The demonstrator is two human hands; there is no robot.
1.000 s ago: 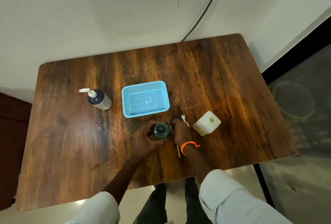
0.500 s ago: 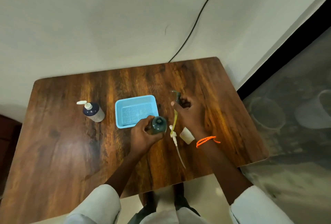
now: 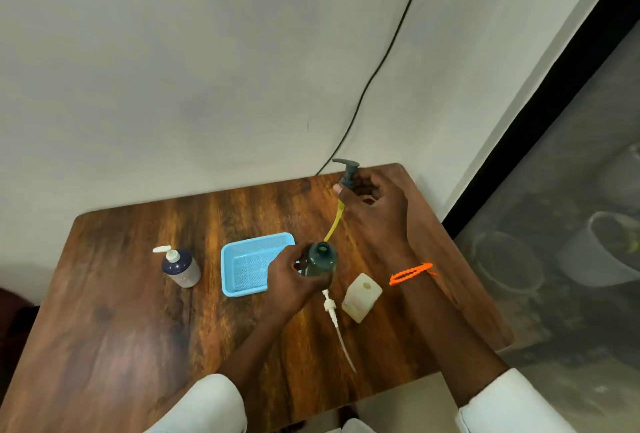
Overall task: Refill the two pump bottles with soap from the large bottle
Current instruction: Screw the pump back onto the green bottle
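Lifting the dark pump (image 3: 348, 174) clear at one o'clock, my right hand (image 3: 375, 211) pinches it while my left hand (image 3: 291, 276) grips the now-open green bottle (image 3: 320, 259), ready for refilling.

Head view, steeply downward, table (image 3: 138, 328) close below

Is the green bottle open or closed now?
Open. The green bottle shows a bare mouth; the right hand holds its pump lifted out.

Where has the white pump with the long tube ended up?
In the head view the white pump lies flat on the wooden table near its front edge, just left of the pale large bottle and just in front of the green bottle.
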